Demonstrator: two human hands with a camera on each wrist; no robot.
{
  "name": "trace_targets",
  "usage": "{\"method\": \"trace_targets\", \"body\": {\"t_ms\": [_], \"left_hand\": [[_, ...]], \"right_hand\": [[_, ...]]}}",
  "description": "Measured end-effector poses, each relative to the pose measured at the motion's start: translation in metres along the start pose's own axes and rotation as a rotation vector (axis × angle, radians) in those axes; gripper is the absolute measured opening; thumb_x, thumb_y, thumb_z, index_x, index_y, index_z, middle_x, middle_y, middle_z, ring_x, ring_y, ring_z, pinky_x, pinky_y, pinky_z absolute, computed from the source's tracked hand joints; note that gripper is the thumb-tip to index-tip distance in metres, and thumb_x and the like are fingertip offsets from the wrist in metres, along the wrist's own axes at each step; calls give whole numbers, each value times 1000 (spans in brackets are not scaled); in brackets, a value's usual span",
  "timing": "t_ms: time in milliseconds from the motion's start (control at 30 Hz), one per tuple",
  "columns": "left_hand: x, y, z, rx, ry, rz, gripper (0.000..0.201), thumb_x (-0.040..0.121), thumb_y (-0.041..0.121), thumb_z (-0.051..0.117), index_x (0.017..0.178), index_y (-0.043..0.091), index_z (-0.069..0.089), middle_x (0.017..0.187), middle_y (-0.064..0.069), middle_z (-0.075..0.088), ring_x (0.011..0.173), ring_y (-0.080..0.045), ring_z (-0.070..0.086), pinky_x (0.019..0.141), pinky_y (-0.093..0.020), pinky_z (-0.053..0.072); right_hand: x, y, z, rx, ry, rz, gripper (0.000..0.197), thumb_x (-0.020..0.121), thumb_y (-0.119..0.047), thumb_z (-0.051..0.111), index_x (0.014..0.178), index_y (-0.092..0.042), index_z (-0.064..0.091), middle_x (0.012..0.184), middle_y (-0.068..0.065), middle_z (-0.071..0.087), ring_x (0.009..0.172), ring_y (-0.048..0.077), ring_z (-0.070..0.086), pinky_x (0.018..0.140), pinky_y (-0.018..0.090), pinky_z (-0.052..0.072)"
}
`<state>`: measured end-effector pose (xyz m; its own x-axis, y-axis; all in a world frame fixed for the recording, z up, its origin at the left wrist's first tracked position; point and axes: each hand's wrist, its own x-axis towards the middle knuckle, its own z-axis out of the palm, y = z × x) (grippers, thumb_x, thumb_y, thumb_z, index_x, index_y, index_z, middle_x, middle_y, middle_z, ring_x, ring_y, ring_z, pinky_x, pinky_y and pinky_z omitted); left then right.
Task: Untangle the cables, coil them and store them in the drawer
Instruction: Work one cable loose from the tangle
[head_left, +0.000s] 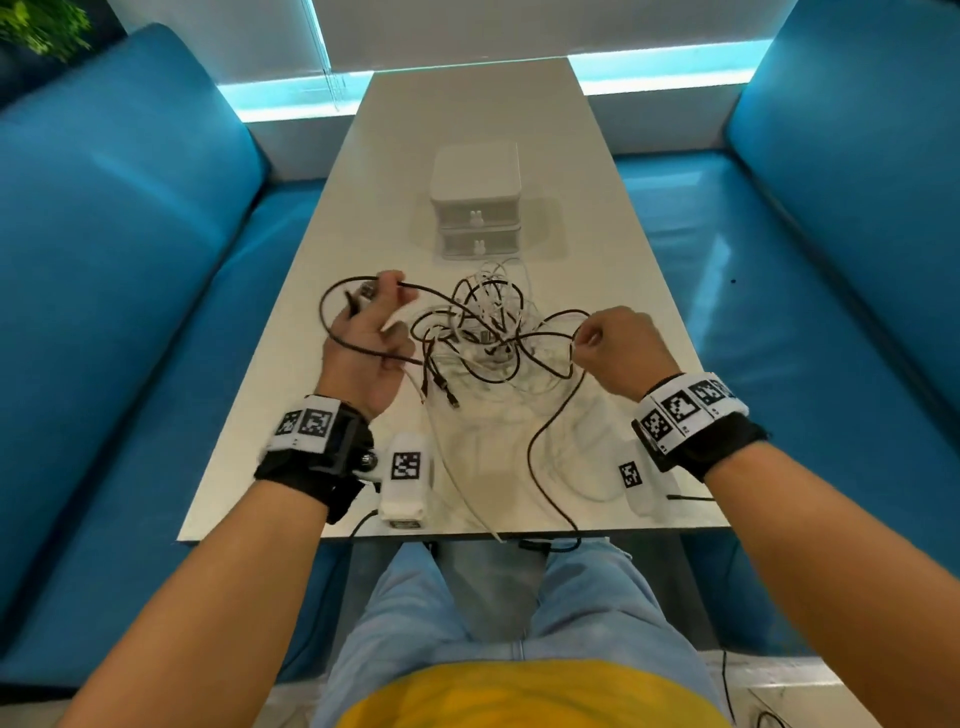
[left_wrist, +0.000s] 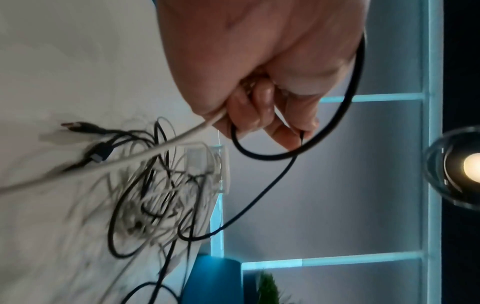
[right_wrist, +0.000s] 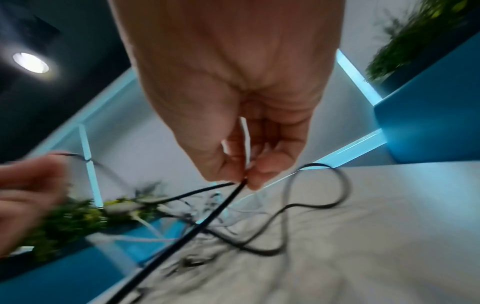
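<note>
A tangle of black and white cables (head_left: 488, 332) lies mid-table, seen blurred as the tangle (left_wrist: 155, 195) in the left wrist view. My left hand (head_left: 371, 332) is raised left of it. A black cable (head_left: 332, 332) loops round this hand, whose fingers (left_wrist: 298, 131) pinch that black cable (left_wrist: 272, 156); a white cable (left_wrist: 155, 148) also leaves the fist. On the tangle's right, my right hand (head_left: 613, 345) pinches a black cable (right_wrist: 207, 218) and a white strand (right_wrist: 245, 139) between thumb and fingers. A small white two-drawer unit (head_left: 475, 200) stands behind, both drawers shut.
The narrow white table (head_left: 597, 208) runs between two blue sofas (head_left: 130, 260). A black cable trails over the near edge (head_left: 550, 499) toward my lap. White wrist-device pods sit near the front edge (head_left: 405, 483). Plugs lie at the tangle's near left (head_left: 447, 392).
</note>
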<state>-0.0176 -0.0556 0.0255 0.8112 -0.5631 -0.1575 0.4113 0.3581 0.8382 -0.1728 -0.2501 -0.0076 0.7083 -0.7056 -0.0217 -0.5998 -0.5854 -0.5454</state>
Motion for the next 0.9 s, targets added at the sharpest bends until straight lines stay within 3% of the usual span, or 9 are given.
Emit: {"method": "trace_targets", "body": {"t_ms": [100, 167, 333, 433, 567, 667, 767, 833, 900], "left_hand": [[5, 18, -20, -86, 51, 61, 15, 98, 31, 48, 88, 25, 57, 71, 12, 64, 37, -2, 25, 38, -13, 16], [4, 23, -25, -67, 61, 93, 14, 98, 32, 49, 89, 25, 58, 73, 11, 64, 37, -2, 25, 38, -14, 16], [-11, 6, 1, 8, -39, 28, 13, 96, 25, 50, 90, 20, 61, 74, 6, 67, 38, -1, 25, 39, -15, 17], [-21, -7, 21, 33, -160, -23, 12, 88, 26, 55, 90, 16, 62, 72, 4, 67, 37, -1, 26, 37, -14, 19], [-19, -13, 25, 149, -231, -35, 11, 87, 24, 59, 91, 18, 66, 76, 2, 68, 38, -2, 24, 39, -16, 18], [-8, -21, 19, 359, -227, -18, 21, 88, 5, 62, 104, 17, 69, 65, 4, 56, 40, -3, 26, 42, -18, 19], [-4, -39, 20, 828, -253, 129, 19, 80, 3, 71, 99, 8, 70, 69, 10, 63, 58, -2, 55, 63, -22, 46], [0, -49, 23, 936, -241, 189, 10, 81, 13, 73, 91, 12, 73, 80, 4, 70, 74, -5, 62, 78, -27, 50], [6, -52, 22, 929, -142, 216, 11, 84, 19, 70, 82, 8, 71, 75, -4, 68, 69, -12, 60, 73, -31, 47]], "right_hand": [[11, 25, -9, -55, 30, 246, 16, 82, -16, 64, 95, -9, 69, 104, 14, 65, 97, 34, 61, 75, 31, 46], [13, 33, -15, -121, 25, 285, 22, 85, -15, 59, 103, -6, 67, 112, 19, 63, 102, 37, 59, 81, 35, 48], [-1, -14, -10, -84, 52, -152, 33, 87, -22, 62, 119, -16, 63, 111, 12, 58, 97, 25, 55, 91, 33, 41], [-10, -49, -5, -68, -78, -375, 44, 84, -32, 67, 127, -28, 57, 100, -1, 56, 93, 15, 50, 89, 33, 42], [-7, -62, -2, 74, -170, -447, 14, 86, -27, 68, 98, -21, 72, 89, -3, 68, 85, 16, 60, 85, 39, 49], [-5, -59, -2, 324, -142, -400, 10, 86, -21, 69, 81, -29, 72, 83, -3, 74, 81, 13, 66, 86, 34, 52], [-5, -59, -9, 547, -89, -439, 10, 85, -15, 70, 84, -24, 75, 85, -3, 74, 83, 7, 67, 79, 15, 48], [-5, -59, -11, 588, -55, -462, 7, 85, -12, 70, 91, -11, 75, 86, 2, 73, 80, 6, 65, 74, 10, 44], [-4, -51, -6, 531, -61, -464, 22, 85, -20, 71, 106, -17, 70, 87, -1, 71, 79, 6, 64, 74, 12, 44]]}}
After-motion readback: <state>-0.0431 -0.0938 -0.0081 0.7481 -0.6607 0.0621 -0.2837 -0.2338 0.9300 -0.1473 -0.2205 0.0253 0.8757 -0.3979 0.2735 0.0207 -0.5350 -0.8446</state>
